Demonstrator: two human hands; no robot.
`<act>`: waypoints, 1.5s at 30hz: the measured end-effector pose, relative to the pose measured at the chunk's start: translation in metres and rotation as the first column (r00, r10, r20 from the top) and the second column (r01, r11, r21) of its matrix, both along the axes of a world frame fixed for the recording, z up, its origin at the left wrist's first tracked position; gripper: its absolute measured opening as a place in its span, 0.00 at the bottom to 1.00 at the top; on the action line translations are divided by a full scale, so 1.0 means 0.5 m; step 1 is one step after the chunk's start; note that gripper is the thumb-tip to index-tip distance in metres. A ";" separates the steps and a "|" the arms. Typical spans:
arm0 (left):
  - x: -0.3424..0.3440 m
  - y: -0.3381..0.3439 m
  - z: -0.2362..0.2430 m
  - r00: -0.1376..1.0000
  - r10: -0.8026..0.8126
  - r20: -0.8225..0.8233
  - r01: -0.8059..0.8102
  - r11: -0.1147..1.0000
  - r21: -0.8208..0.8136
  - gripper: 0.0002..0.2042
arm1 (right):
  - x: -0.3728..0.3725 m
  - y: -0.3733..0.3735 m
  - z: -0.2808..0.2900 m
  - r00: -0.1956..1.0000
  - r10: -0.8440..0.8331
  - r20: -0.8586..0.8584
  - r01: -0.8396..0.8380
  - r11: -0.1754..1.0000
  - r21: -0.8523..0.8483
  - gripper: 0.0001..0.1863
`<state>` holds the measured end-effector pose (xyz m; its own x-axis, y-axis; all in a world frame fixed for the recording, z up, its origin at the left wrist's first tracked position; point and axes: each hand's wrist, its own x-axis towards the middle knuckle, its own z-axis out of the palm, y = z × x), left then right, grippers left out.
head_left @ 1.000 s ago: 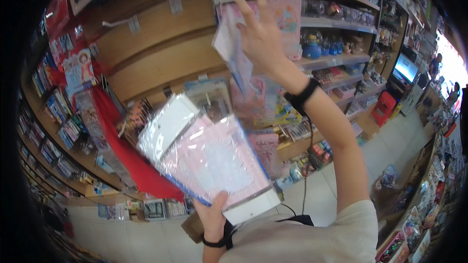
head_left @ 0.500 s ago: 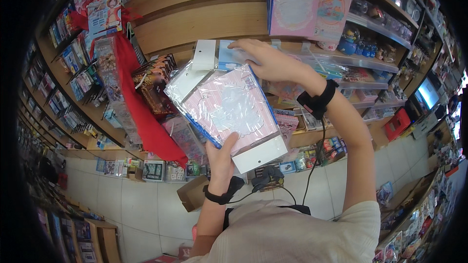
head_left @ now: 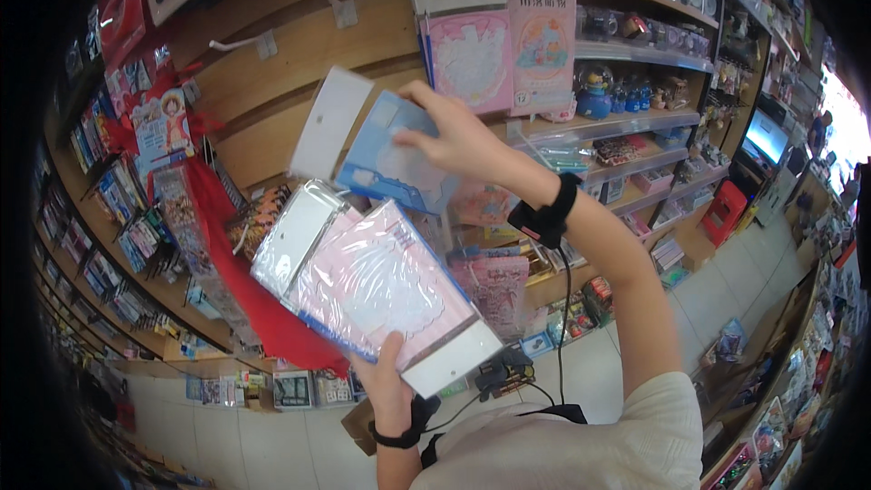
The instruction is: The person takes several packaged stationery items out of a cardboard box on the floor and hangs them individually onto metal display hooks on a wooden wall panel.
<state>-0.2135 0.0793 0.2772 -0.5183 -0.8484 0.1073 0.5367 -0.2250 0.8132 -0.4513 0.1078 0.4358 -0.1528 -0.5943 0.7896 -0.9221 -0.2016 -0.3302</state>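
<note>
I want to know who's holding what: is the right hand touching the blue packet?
Touching. The head view shows the right hand with fingers and thumb pressed on the blue packet.

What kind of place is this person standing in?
Most likely a gift or stationery shop: wooden wall shelves crowded with small goods, packaged items hanging on a slatted wall, and the left hand holding wrapped pink packs.

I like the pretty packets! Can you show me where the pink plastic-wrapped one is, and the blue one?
Pink plastic-wrapped flat packet [head_left: 376, 286], head view: middle of its shiny pink front.
Blue flat packet with white header card [head_left: 386, 163], head view: blue front, left of the right hand's fingers.
</note>
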 end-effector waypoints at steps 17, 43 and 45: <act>0.013 0.020 0.006 0.997 -0.083 -0.006 0.082 0.995 -0.054 0.27 | -0.065 0.139 0.068 0.978 -0.207 0.026 0.188 0.823 -0.536 0.26; 0.036 0.014 -0.010 0.994 -0.098 -0.057 0.100 0.994 0.045 0.32 | 0.001 0.187 0.114 0.883 0.217 0.415 0.025 0.864 -0.504 0.25; 0.036 0.020 0.002 0.993 -0.099 -0.059 0.102 0.993 0.056 0.32 | 0.007 0.196 0.122 0.876 0.165 0.454 0.063 0.893 -0.446 0.24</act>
